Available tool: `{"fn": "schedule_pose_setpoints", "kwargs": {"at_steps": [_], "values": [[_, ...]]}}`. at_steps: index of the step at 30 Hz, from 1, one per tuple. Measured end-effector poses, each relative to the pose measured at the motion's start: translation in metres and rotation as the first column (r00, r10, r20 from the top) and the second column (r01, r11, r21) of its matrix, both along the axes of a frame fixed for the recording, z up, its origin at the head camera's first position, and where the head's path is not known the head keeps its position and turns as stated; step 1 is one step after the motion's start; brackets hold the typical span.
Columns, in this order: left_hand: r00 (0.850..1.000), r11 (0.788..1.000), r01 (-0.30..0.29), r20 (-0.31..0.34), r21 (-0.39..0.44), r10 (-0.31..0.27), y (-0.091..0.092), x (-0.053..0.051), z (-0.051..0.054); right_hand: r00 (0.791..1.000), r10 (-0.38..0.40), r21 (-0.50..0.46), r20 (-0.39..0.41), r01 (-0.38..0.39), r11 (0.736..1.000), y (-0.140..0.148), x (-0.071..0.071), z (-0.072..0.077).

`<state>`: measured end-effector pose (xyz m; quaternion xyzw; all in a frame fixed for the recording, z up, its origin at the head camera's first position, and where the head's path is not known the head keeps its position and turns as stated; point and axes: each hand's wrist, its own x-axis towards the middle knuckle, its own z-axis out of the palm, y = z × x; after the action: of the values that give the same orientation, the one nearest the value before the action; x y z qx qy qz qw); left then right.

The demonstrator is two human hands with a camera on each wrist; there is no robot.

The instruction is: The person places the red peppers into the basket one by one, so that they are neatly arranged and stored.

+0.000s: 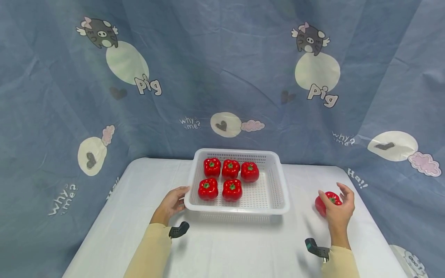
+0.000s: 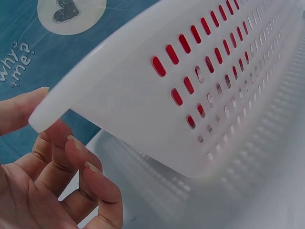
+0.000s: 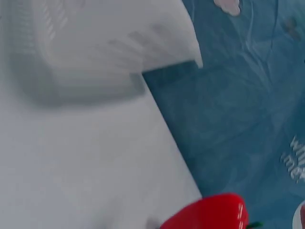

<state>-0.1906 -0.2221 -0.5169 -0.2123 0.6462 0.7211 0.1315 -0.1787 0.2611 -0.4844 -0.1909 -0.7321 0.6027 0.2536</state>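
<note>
A white perforated plastic basket [image 1: 272, 193] holds several red bell peppers with green stems, among them a front-left pepper [image 1: 208, 189]. My left hand [image 1: 172, 201] is at the basket's left side. In the left wrist view, its thumb and fingers pinch the rim [image 2: 52, 112] at a corner. On the right of the table, my right hand [image 1: 338, 210] hovers over another red bell pepper [image 1: 321, 206], thumb and fingers spread apart above it. That pepper [image 3: 209, 214] shows at the bottom of the right wrist view, where no fingers are visible.
A white-covered table [image 1: 236, 247] lies beneath everything. Behind and beside it hangs a blue cloth [image 1: 174, 50] printed with pigs and words. A dark camera mount [image 1: 179, 229] juts from the left wrist, and another mount [image 1: 317, 249] from the right.
</note>
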Motion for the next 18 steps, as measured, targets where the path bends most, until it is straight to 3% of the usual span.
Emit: {"fn": "schedule_pose_setpoints", "kwargs": {"at_steps": [5,11,18], "values": [[1.0,1.0,0.004,0.003,-0.001,-0.004,0.0,0.0,0.0,0.996,-0.043,-0.037,0.083,0.047,0.998,0.011,0.002,-0.008],[1.0,1.0,0.001,0.002,0.001,-0.001,0.0,0.0,0.0,0.985,-0.034,-0.031,0.172,0.04,0.999,0.021,0.002,-0.02],[1.0,1.0,0.006,0.007,0.001,-0.006,0.0,-0.002,0.0,0.952,-0.008,0.018,0.306,0.002,1.0,0.028,0.0,-0.03]]}}
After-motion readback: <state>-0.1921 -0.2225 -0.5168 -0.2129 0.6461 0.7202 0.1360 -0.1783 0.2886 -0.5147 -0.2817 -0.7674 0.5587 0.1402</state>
